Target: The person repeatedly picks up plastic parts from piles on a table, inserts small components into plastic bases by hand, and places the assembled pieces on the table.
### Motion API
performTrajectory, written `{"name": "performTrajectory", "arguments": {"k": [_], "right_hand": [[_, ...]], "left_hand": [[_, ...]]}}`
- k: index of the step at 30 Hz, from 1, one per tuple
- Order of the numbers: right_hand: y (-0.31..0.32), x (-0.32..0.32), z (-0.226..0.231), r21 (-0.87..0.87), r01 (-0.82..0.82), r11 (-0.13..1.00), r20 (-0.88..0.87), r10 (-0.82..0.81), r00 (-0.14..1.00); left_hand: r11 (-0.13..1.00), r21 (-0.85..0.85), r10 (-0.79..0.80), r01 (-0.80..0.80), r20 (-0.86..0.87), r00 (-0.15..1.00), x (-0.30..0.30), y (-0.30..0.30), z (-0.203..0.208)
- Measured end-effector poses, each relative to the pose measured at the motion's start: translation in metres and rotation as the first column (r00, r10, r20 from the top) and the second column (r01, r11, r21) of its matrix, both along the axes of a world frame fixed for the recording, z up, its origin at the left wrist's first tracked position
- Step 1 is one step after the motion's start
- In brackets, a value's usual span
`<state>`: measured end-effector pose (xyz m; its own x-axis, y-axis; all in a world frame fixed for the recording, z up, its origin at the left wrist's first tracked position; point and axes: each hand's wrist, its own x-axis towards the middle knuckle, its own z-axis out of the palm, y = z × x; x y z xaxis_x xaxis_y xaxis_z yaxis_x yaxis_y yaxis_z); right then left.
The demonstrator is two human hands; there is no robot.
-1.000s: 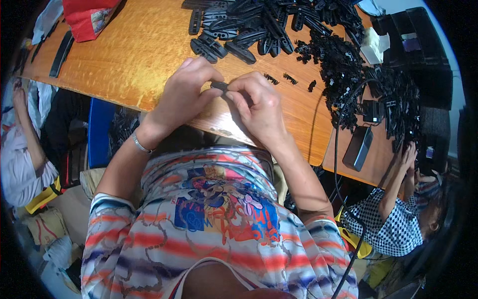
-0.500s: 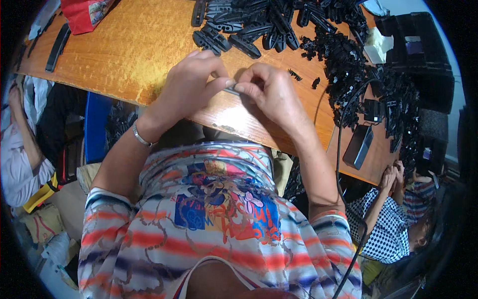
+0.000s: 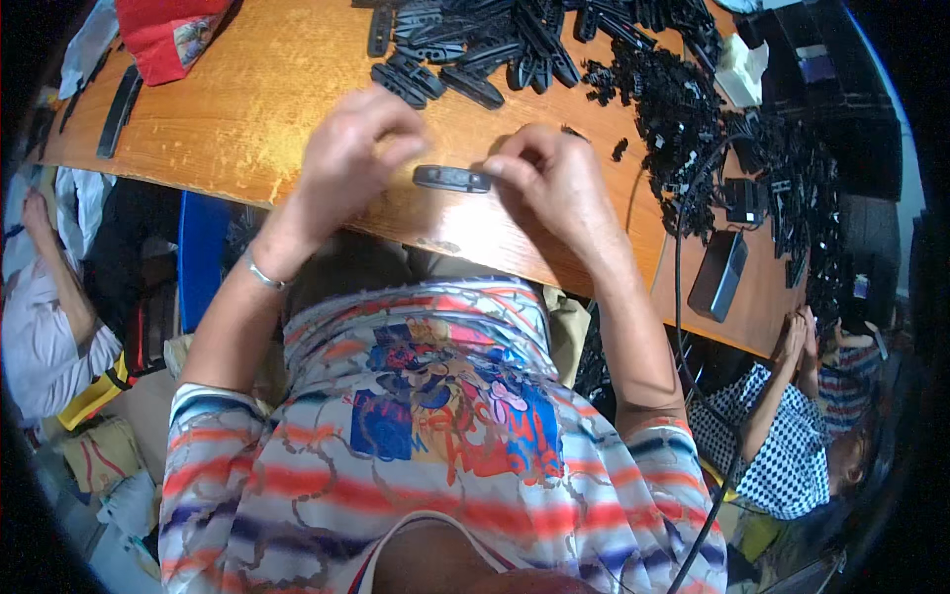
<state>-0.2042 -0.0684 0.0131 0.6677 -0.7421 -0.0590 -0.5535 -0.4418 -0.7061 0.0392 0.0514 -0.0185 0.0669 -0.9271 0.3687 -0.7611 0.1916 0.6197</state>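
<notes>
A long black plastic piece [image 3: 452, 179] with rounded ends lies near the table's front edge, between my hands. My right hand [image 3: 557, 178] has its curled fingers and thumb at the piece's right end, pinching it; the fingertips are partly hidden. My left hand [image 3: 353, 144] is just off the piece's left end, above the table, blurred by motion. Thumb and forefinger show a gap, and I see nothing between them. Beyond my hands, several similar black pieces [image 3: 473, 87] lie in a heap.
Small black parts [image 3: 673, 109] spread over the table's right side, near a black box [image 3: 715, 276] and a cable [image 3: 679, 257]. A red bag [image 3: 173, 40] and a dark bar [image 3: 120, 114] lie at the left. Other people's arms show at left [image 3: 61, 272] and right [image 3: 772, 386].
My left hand has let go of the black plastic piece and moved left. My right hand has shifted slightly right, staying at the piece's end. More of the piece now shows.
</notes>
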Motion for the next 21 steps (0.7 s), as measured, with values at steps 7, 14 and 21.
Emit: {"name": "performTrajectory", "arguments": {"k": [7,14,21], "right_hand": [[-0.025,-0.020,-0.010,-0.429,0.024,0.903,-0.135,-0.090,0.987],[-0.021,-0.021,-0.014,-0.309,0.053,0.950,0.051,-0.040,0.998],[0.002,0.006,-0.012,-0.161,0.093,0.983,0.252,-0.050,0.966]], "left_hand": [[0.987,-0.117,0.145,-0.110,0.358,0.922,0.033,-0.024,0.002],[0.995,-0.087,0.069,-0.046,0.276,0.959,0.008,-0.016,0.000],[0.992,-0.116,-0.043,0.051,0.073,0.996,-0.020,-0.023,-0.001]]}}
